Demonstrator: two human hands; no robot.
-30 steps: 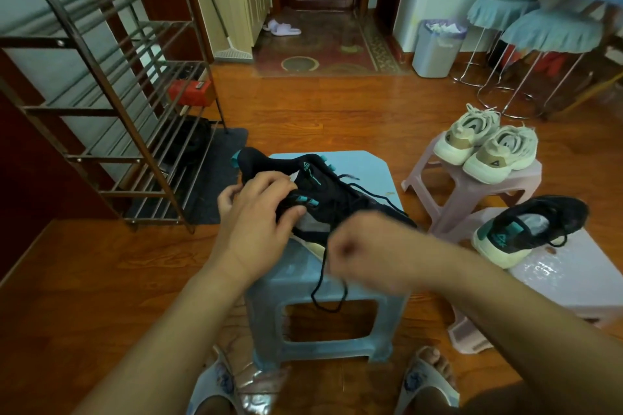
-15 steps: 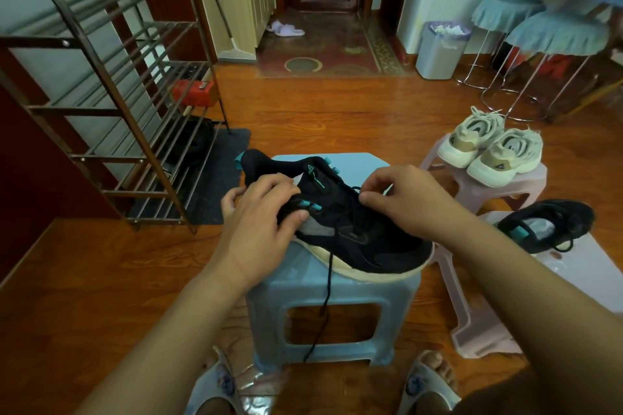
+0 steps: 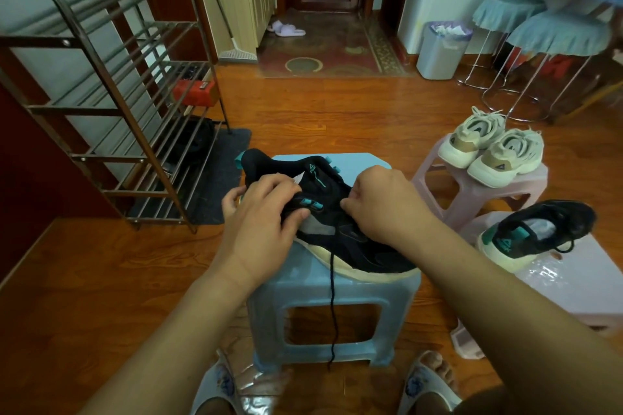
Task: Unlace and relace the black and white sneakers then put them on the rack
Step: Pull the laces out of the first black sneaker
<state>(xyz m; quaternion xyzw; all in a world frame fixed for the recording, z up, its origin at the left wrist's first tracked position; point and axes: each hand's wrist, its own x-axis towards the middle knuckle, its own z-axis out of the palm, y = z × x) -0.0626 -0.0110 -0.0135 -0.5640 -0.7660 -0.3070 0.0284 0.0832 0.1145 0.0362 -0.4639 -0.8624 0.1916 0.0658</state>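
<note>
Since the earlier frame, right hand (image 3: 387, 202) has returned to the black sneaker (image 3: 340, 232) on the blue stool (image 3: 337, 300), its grip pinching at the eyelets. Left hand (image 3: 263, 212) grips the collar. Lace (image 3: 332, 307) hangs over the front edge. Second sneaker (image 3: 536, 232) sits right; rack (image 3: 111, 104) stands left, floor between.

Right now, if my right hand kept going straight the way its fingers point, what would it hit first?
The right hand points left across the black sneaker on the blue stool. Going on, it would likely meet the left hand gripping that sneaker, though depth is hard to judge.
</note>
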